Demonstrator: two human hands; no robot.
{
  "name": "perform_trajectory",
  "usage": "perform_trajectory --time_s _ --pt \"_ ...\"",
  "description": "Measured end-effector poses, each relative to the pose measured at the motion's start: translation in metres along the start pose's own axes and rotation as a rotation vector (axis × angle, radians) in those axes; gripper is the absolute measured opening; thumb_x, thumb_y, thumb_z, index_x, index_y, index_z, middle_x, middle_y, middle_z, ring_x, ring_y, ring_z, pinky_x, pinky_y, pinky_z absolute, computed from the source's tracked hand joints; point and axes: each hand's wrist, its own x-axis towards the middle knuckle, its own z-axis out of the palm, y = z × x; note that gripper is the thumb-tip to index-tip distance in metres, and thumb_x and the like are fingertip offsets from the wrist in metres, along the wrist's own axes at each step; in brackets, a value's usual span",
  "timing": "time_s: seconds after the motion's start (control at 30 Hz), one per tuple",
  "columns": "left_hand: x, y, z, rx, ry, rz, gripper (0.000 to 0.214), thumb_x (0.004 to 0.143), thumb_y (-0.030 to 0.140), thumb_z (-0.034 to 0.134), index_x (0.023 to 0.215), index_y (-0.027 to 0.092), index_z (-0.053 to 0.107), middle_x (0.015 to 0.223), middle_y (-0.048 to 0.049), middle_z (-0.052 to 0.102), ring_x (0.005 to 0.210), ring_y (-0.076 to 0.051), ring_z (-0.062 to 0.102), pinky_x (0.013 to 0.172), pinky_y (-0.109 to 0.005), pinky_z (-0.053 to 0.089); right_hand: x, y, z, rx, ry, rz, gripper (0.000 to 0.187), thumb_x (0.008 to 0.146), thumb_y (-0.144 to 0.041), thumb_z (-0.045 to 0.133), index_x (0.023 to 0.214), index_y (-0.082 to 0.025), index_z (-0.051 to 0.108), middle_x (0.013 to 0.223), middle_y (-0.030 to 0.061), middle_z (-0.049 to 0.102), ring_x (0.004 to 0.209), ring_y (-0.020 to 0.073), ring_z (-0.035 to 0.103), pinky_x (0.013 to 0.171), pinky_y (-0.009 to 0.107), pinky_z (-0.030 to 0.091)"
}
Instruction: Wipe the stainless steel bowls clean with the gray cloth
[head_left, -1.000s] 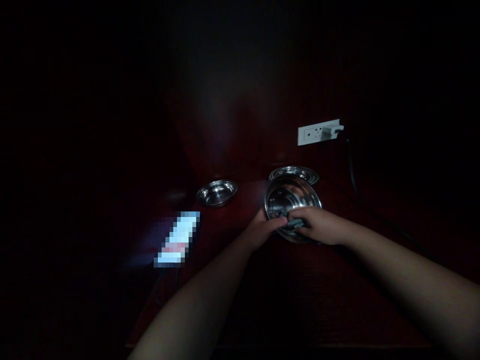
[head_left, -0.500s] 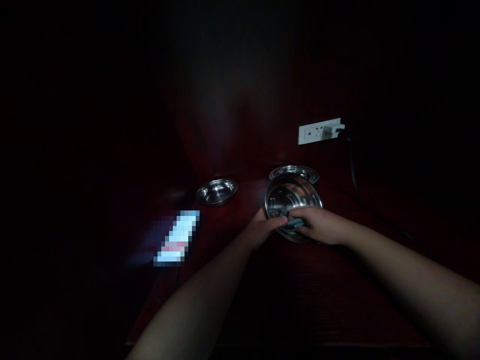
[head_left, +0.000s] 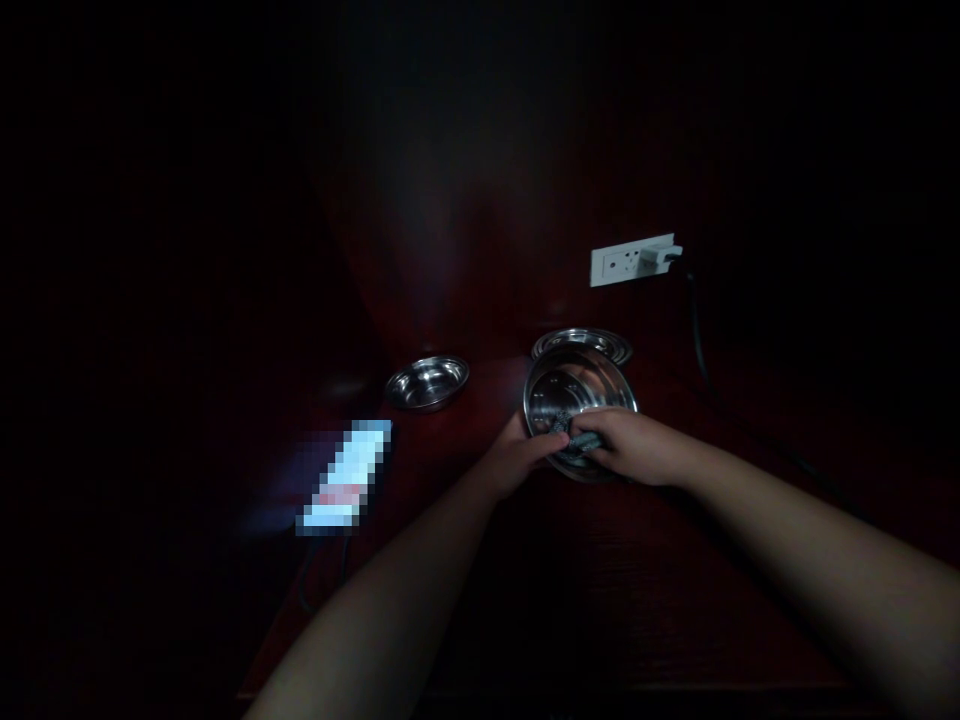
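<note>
At a dark red table [head_left: 652, 590], the left hand [head_left: 516, 460] grips a tilted steel bowl [head_left: 549, 396]; inside, the right hand [head_left: 634, 445] clutches a cloth [head_left: 586, 441].

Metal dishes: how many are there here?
3: a tilted bowl in the left hand, a shallow dish partly hidden behind it, and a round dish further left. More may be hidden.

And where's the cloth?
In the head view, the cloth is right of centre, in the right hand at the near side of the tilted bowl, beside the left hand.
</note>
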Motion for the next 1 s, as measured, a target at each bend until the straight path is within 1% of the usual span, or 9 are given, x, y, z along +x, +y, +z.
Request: perform_trajectory --time_s 0.2,0.3,0.4,0.5,0.63,0.7,0.77,0.87,1.0 --pt "-0.0014 0.0003 -0.0028 0.032 0.05 -0.082 0.067 0.06 0.027 0.077 0.121 0.019 0.049 0.111 -0.0118 0.063 0.094 -0.027 0.063 0.075 -0.042 0.052 0.0005 0.0037 -0.0016 -0.055 0.009 0.014 0.018 0.071 -0.007 0.05 0.08 -0.019 0.059 0.087 0.0063 0.064 0.085 0.0201 0.058 0.079 0.033 0.044" --pt "-0.0005 -0.002 -0.0046 0.018 0.075 -0.088 0.07 0.058 0.023 0.075 0.123 0.021 0.047 0.112 -0.0113 0.062 0.092 -0.026 0.063 0.075 -0.043 0.052 0.0006 0.0057 -0.0031 -0.112 0.023 0.047 0.017 0.069 -0.008 0.051 0.08 -0.019 0.058 0.089 0.0075 0.064 0.086 0.0218 0.058 0.079 0.034 0.043" --pt "0.0011 -0.0034 -0.0052 0.015 0.101 -0.085 0.072 0.059 0.024 0.072 0.126 0.023 0.045 0.114 -0.0108 0.062 0.092 -0.026 0.063 0.074 -0.042 0.053 -0.0001 0.0045 -0.0035 -0.122 0.005 0.097 0.016 0.069 -0.009 0.052 0.08 -0.019 0.06 0.088 0.0079 0.065 0.085 0.0223 0.059 0.078 0.034 0.043" --pt "0.0018 -0.0025 -0.0039 0.003 0.11 -0.079 0.072 0.063 0.028 0.071 0.129 0.024 0.042 0.117 -0.0115 0.06 0.094 -0.027 0.062 0.072 -0.041 0.053 -0.0008 0.0021 -0.0018 -0.061 -0.025 0.125 0.017 0.07 -0.012 0.053 0.083 -0.019 0.063 0.086 0.0069 0.066 0.081 0.0208 0.06 0.074 0.032 0.044" --pt "-0.0004 0.0002 -0.0016 -0.01 0.086 -0.067 0.065 0.071 0.034 0.07 0.129 0.024 0.042 0.12 -0.012 0.059 0.095 -0.026 0.063 0.073 -0.041 0.053 -0.0007 0.0001 0.0017 0.059 -0.059 0.094 0.017 0.074 -0.016 0.054 0.087 -0.018 0.065 0.086 0.0054 0.067 0.078 0.0181 0.06 0.073 0.031 0.045" --pt "-0.0023 0.0011 -0.0007 0.011 0.057 -0.058 0.066 0.068 0.033 0.073 0.127 0.025 0.044 0.12 -0.0114 0.059 0.094 -0.025 0.063 0.074 -0.04 0.053 -0.0003 -0.0005 0.0028 0.116 -0.064 0.082 0.018 0.075 -0.017 0.054 0.089 -0.017 0.065 0.086 0.0051 0.067 0.078 0.0175 0.06 0.073 0.03 0.045" --pt "-0.0039 0.0014 0.0002 0.022 0.031 -0.052 0.073 0.063 0.028 0.078 0.127 0.025 0.044 0.119 -0.0111 0.06 0.092 -0.024 0.064 0.076 -0.04 0.052 0.0001 -0.001 0.0035 0.164 -0.059 0.061 0.017 0.075 -0.016 0.054 0.088 -0.016 0.065 0.084 0.0049 0.067 0.078 0.0173 0.06 0.073 0.03 0.045" --pt "-0.0042 0.001 0.0011 -0.009 0.035 -0.078 0.08 0.058 0.022 0.08 0.129 0.024 0.042 0.115 -0.0117 0.061 0.089 -0.023 0.064 0.078 -0.042 0.051 0.0007 -0.0017 0.0042 0.201 -0.051 0.023 0.015 0.075 -0.016 0.054 0.085 -0.016 0.064 0.083 0.0051 0.066 0.077 0.0174 0.06 0.073 0.03 0.045" --pt "-0.0021 0.0003 0.0006 -0.06 0.05 -0.133 0.07 0.058 0.02 0.079 0.122 0.019 0.049 0.11 -0.0117 0.064 0.092 -0.025 0.064 0.079 -0.043 0.051 0.0009 -0.0014 0.0043 0.164 -0.061 0.038 0.019 0.075 -0.016 0.054 0.091 -0.016 0.065 0.09 0.0064 0.068 0.082 0.0186 0.061 0.076 0.031 0.045"
